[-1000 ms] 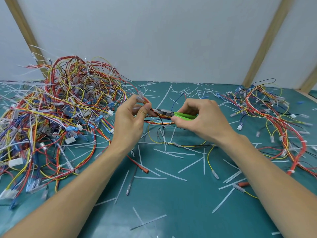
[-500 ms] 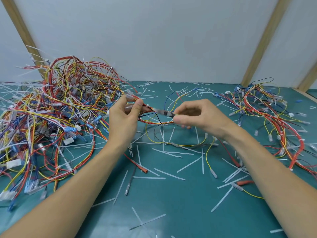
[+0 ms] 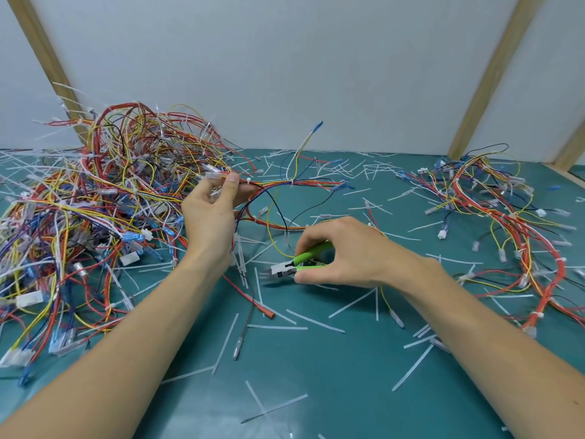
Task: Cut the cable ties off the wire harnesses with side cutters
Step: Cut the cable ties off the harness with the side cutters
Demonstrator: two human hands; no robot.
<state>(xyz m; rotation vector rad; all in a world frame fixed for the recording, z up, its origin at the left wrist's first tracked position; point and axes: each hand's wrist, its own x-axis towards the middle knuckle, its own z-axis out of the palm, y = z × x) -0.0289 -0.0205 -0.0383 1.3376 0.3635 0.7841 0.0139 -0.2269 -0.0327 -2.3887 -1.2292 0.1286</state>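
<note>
Red and yellow wires heap in a big tangle (image 3: 95,217) at far left; left hand (image 3: 210,217) pinches one wire harness (image 3: 285,185) lifted off the teal surface (image 3: 316,391); right hand (image 3: 345,251) grips green-handled side cutters (image 3: 294,264) low beside it; another pile (image 3: 506,217) lies right.

My left hand (image 3: 211,217) is raised, thumb and fingers pinched together; my right hand (image 3: 345,251) sits lower, palm down, fingers curled closed; both forearms reach forward.
</note>
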